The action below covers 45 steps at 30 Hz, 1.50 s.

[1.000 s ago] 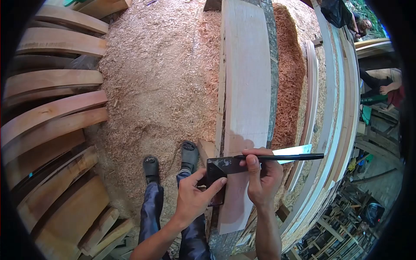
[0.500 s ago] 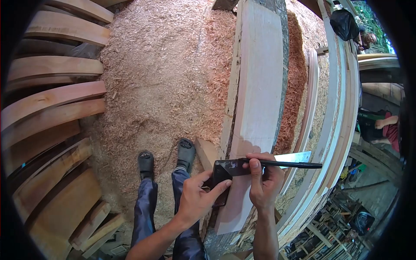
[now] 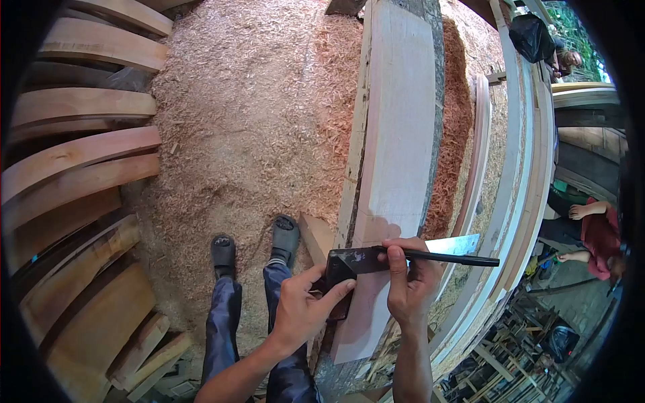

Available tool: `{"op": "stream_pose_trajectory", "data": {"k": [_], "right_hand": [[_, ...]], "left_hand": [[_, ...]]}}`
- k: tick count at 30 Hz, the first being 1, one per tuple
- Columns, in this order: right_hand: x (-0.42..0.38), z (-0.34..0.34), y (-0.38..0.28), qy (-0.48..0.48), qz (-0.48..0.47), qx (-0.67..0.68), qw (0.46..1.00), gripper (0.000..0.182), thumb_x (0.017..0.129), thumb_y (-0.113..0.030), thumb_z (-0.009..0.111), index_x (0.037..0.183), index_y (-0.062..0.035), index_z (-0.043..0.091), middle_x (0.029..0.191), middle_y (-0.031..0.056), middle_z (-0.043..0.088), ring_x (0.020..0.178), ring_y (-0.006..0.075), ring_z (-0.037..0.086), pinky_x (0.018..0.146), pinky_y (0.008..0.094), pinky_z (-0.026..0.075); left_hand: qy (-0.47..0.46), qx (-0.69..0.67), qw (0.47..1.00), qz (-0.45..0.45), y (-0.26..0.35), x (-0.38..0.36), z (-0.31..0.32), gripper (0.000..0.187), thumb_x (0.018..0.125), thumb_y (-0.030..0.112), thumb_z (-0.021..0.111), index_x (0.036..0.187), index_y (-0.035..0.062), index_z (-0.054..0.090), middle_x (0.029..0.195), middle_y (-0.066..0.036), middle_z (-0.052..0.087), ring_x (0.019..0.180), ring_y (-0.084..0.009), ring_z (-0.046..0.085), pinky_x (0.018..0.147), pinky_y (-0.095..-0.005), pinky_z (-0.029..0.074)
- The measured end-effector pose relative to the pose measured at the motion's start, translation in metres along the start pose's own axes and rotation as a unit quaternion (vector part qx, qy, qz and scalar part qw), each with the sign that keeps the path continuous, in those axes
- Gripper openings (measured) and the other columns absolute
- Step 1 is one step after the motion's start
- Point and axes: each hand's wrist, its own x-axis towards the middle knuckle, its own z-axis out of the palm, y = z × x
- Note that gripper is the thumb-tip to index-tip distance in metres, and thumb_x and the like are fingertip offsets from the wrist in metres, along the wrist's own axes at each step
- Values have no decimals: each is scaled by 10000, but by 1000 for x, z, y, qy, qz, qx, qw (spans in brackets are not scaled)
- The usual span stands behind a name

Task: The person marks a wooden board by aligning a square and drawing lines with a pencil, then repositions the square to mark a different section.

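Note:
A pale wooden plank (image 3: pixel 398 127) lies lengthwise on a rough timber bench. My left hand (image 3: pixel 302 309) grips the dark stock of a try square (image 3: pixel 342 264), with the stock against the plank's left edge and the blade crossing the plank to the right. The blade's bright end (image 3: pixel 457 244) sticks out past the right edge. In my right hand (image 3: pixel 413 285) a black pen (image 3: pixel 463 258) is pinched between thumb and fingers, over the blade. It points left; its tip is hidden by the fingers.
Curved boards (image 3: pixel 87 101) are stacked along the left. Shavings (image 3: pixel 235 127) cover the floor around my feet. Long curved strips (image 3: pixel 521 168) run along the right side. Beyond them sits a person in a red shirt (image 3: pixel 599 235), near piled scrap wood (image 3: pixel 510 356).
Both hands, the square and the pen keep almost the same position on the plank. The view shifts slightly. At the right, the person in red leans further into view, with both arms showing.

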Motion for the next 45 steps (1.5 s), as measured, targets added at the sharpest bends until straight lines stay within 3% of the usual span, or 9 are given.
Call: {"op": "stream_pose_trajectory", "data": {"k": [8,10,14,29,31,34,40,42,45], "right_hand": [[-1,-5,-2,7,22,-9,1000,92,929,-52,615,968,19,658,802,90,648,719,143,630,644,257,477],[0,-6,-2,8,21,-8,1000,91,929,-54,616,965,19,656,804,89,649,721,140,631,647,256,477],[0,-8,0,5,28,-13,1000,90,929,-56,617,969,16,652,799,86,646,725,135,631,649,253,475],[-1,-7,3,-2,15,2,1000,92,921,-43,626,974,27,654,814,86,642,706,137,627,623,244,477],[0,-5,3,-9,10,9,1000,97,918,-49,634,980,21,659,818,85,643,701,138,622,613,244,474],[1,-2,-1,-32,-24,4,999,104,905,-58,655,990,0,673,823,86,645,693,144,616,598,245,471],[6,-3,-7,-61,-59,-37,996,107,896,-55,659,994,-17,679,853,93,654,728,181,630,607,273,488],[4,-2,-8,-48,-19,8,999,135,895,-25,635,1025,-20,669,882,101,657,791,225,641,661,296,496],[3,-14,-5,48,-81,-29,995,201,875,10,623,1069,-27,657,906,114,657,868,282,637,744,323,496]], "left_hand": [[3,8,1000,4,-5,1,1,221,868,104,728,1025,-41,672,860,-45,705,757,-57,625,658,-210,512],[7,3,999,45,-11,2,1,255,877,138,716,1071,-22,672,775,-66,711,658,-58,646,548,-207,520],[4,8,999,46,-8,2,1,254,878,136,715,1066,-29,667,787,-68,712,662,-59,645,549,-208,521],[3,-1,999,44,-8,1,1,259,876,134,719,1050,-47,659,802,-79,709,681,-70,649,563,-213,528],[6,-15,1000,4,-1,-1,2,214,869,90,728,1037,-29,673,883,-22,694,770,-39,603,660,-195,491],[12,-16,1000,6,-2,-1,3,228,867,89,729,1054,-29,671,892,-21,693,776,-41,603,671,-198,496],[8,-7,1000,25,-8,2,2,248,863,98,735,1065,-27,665,902,-20,689,800,-47,607,700,-204,501],[0,-17,999,29,-9,2,1,252,867,108,732,1066,-29,663,907,-22,689,807,-50,608,703,-208,500],[-5,9,999,47,-15,3,-9,286,866,161,738,1068,-28,665,900,-33,695,794,-63,615,689,-219,502]]}}
